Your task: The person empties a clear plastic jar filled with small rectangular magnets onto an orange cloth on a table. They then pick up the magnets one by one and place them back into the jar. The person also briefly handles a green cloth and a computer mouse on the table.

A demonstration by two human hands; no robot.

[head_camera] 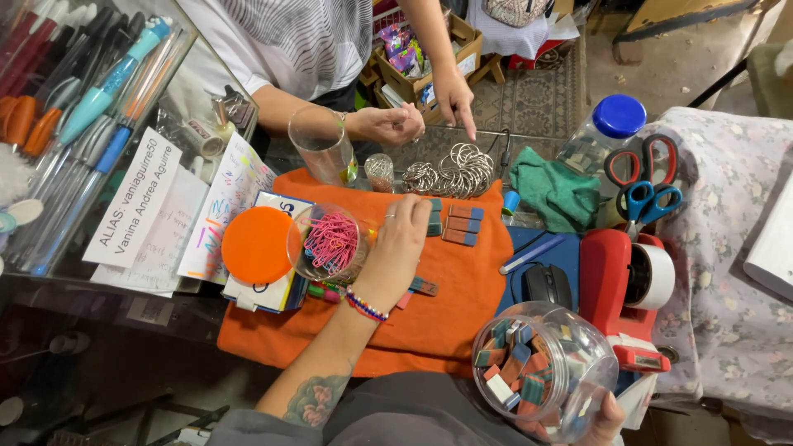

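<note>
The left hand (395, 248) sat at the centre of the frame, its fingers closed around the side of a clear cup (307, 258) that was tilted over an orange cloth (446, 318). Pink clips (330, 241) lay heaped inside the cup. Just left of it, a round orange lid (256, 245) rested on a white box.

At the lower right, the right hand (610, 417) cradled a clear jar (541, 372) from beneath. Only the edge of that hand showed, pressed to the jar's wall. The jar was full of small coloured blocks and leaned toward the middle of the frame.

More such blocks (462, 225) lay in a short row on the cloth, just right of the left fingertips. A heap of key rings (458, 172) lay above them.

At the top of the frame, another person's hands were at work. One (388, 124) was pinched on something too small to tell, beside an empty glass (322, 144). The other (454, 99) pointed down at the rings.

A mouse (547, 285), a red tape dispenser (615, 289) and scissors (644, 186) crowded the right side.

The tilted cup seemed the weak point. A firm grip low on its wall, with the mouth kept above the heap, would likely have kept the springy clips from sliding out onto the cloth. The jar looked heavy for one hand, so holding its opening level and resting it against the lap would probably have been steadier than carrying it in the air.
</note>
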